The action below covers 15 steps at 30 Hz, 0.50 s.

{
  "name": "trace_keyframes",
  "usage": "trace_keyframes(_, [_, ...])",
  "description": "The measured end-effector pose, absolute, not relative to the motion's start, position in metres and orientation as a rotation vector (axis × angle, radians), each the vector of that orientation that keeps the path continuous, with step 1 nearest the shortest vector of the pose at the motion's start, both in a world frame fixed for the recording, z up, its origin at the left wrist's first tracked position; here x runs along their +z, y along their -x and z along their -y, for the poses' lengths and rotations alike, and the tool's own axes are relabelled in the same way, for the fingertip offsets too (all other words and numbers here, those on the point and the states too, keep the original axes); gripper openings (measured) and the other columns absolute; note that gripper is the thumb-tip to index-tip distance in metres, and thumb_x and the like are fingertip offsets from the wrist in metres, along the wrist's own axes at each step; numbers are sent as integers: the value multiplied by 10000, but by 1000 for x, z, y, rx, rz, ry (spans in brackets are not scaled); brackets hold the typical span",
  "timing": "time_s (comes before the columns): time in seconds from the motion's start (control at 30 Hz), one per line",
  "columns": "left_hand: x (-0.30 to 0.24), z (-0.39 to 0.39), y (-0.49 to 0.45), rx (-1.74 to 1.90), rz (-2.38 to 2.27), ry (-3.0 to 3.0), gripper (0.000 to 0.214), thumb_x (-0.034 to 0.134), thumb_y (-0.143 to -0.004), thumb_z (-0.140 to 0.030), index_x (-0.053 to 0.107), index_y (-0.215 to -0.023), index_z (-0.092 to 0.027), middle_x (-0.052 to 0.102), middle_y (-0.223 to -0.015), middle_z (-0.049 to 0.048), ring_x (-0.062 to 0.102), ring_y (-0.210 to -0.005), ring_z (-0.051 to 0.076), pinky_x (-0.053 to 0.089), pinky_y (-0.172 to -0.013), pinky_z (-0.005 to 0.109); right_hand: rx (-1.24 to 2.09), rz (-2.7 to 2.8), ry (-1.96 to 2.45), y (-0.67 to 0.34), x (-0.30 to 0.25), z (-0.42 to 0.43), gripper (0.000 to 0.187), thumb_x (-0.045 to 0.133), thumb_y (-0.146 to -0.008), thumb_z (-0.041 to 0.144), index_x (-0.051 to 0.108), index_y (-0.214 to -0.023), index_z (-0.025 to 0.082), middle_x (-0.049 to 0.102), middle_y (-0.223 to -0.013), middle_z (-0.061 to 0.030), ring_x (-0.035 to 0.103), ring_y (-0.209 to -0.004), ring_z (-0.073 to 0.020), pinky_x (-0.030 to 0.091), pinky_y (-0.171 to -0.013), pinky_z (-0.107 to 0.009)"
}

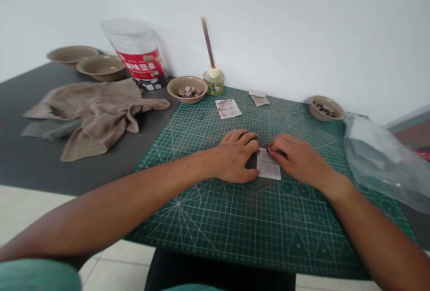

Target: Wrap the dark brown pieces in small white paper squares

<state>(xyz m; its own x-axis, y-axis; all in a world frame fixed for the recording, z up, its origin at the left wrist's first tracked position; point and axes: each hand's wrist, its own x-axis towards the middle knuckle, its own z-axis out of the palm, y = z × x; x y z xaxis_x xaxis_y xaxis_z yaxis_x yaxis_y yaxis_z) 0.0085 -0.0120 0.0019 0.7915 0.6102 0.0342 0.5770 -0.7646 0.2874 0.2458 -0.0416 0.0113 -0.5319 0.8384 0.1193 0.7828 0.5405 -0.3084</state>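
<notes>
Although the white characters on the red label [141, 64] of the clear plastic jar [137, 44] are too blurred to read, that label is the boldest print in view. The jar stands beyond the far left corner of the green cutting mat [268, 232], whose surface carries a white grid and angle lines. Just left of the mat's far edge, a tan bowl [174, 85] holds flat, dark round pieces, and a matching bowl [337, 112] off the mat's far right corner holds similar pieces. Two more tan bowls [72, 54] sit further left of the mat on the dark grey worktop [40, 165], beside a crumpled brown cloth [94, 116]. A small glass bottle [214, 84] with a pale stopper and a wooden stick [207, 42] stands at the far edge of the mat, and two stained paper slips [228, 108] lie on the mat near it.

At the middle of the mat, a white paper slip [268, 166] lies between both hands. The left hand [233, 156] rests half-curled at its left edge; the right hand [295, 158] bends over its upper end, touching a small dark piece [268, 149]. Whether either hand grips, I cannot tell.
</notes>
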Motion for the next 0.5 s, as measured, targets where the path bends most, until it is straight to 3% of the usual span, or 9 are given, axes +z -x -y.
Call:
trace_keyframes(0.17, [3, 13, -10, 165, -912, -2744, 552, 579, -864, -571, 509, -1254, -187, 370, -1547, 140, 284, -1450, 381, 235, -1183, 534, 675, 2654, 1121, -250, 15, 56, 104, 547, -964, 191, 598, -880, 225, 644, -945, -26, 607, -836, -169, 487, -747, -313])
trace_keyframes(0.37, [1, 12, -9, 185, -927, -2742, 534, 597, -855, -549, 510, -1241, -191, 364, -1551, 134, 275, -1451, 381, 223, -1187, 541, 372, 2569, 1248, -242, 9, 45, 128, 501, -994, 226, 615, -936, 211, 651, -1001, -68, 613, -923, -216, 485, -810, -367])
trace_keyframes(0.5, [1, 12, -9, 176, -914, -2741, 539, 600, -854, -556, 515, -1244, -194, 366, -1551, 133, 276, -1453, 378, 223, -1186, 539, 522, 2624, 1194, -259, 15, 42, 89, 556, -965, 208, 611, -896, 219, 651, -966, -36, 616, -860, -181, 484, -764, -325])
